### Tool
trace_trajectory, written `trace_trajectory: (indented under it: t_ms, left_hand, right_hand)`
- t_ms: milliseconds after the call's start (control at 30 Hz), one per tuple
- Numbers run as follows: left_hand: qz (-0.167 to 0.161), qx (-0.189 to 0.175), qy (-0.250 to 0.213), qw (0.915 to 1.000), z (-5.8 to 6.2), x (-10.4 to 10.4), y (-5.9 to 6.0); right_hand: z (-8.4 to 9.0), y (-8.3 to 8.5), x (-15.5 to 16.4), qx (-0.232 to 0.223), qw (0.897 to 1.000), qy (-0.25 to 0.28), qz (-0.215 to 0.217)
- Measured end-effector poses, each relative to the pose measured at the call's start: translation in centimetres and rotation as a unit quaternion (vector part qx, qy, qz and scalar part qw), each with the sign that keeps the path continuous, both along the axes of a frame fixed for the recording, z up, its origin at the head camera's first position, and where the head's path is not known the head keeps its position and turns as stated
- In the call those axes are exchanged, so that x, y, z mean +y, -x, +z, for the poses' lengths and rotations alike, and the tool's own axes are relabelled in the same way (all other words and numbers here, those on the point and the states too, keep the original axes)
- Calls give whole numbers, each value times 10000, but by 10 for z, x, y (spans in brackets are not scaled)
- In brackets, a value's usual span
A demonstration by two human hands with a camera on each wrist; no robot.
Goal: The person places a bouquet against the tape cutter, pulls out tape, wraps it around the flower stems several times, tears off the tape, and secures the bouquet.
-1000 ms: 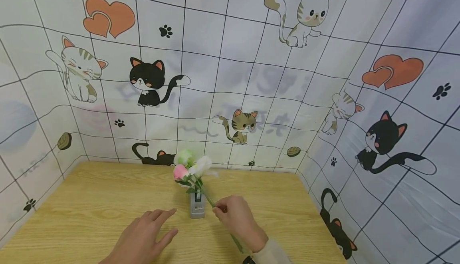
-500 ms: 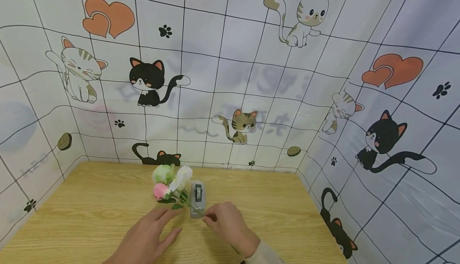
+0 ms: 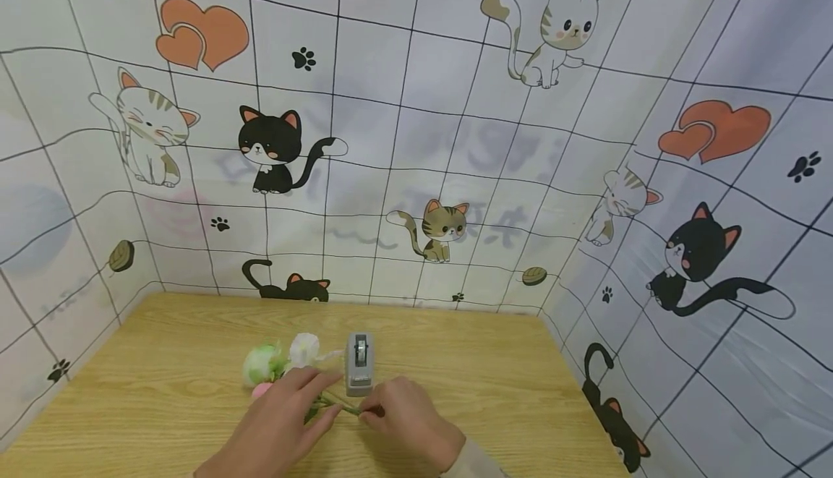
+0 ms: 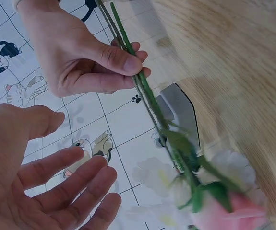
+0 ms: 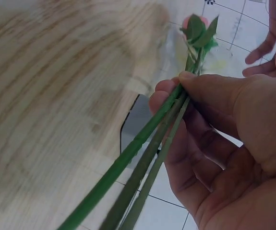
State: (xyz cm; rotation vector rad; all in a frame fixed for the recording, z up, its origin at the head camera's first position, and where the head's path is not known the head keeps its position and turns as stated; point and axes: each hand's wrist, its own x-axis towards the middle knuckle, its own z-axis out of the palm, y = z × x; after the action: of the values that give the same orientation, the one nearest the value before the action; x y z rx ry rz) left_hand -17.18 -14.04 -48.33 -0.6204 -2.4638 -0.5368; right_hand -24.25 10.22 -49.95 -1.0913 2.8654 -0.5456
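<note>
My right hand [image 3: 410, 416] pinches a small bunch of artificial flowers by its green stems [image 5: 126, 152], thumb against fingertips. The stem ends stick out behind that hand in the right wrist view. At the other end are a pale green bloom [image 3: 263, 364], a white bloom [image 3: 304, 350] and a pink bud [image 4: 229, 213], lying toward the left. My left hand [image 3: 280, 413] hovers beside the stems with fingers parted and nothing in its grasp; it hides part of the bunch in the head view. Just beyond both hands stands a grey tape dispenser [image 3: 359, 380].
The wooden table [image 3: 481, 362] reaches back to a white grid-patterned cloth [image 3: 403, 138] printed with cats, hearts and paw prints. The cloth hangs at the back and along both sides.
My right hand has lowered the flowers and swung the blooms left and toward me, off the tape dispenser. My left hand has moved slightly right, now overlapping the stems. The dispenser stays in place.
</note>
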Motion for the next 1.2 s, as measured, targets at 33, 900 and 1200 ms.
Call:
trace_trajectory:
  t_ms: [33,900,1200]
  left_hand:
    - [55,-105,27,9999,1,1,1]
    - [541,-1366,335,9886,-5,25,58]
    - [557,-1412,493,9872,-10,26,74]
  right_hand:
    - [-2,1,0,72,10000,-25,62]
    - [-20,10,6,152,9938,-399,1023]
    - [-7,14,11,-419,9988,80,247]
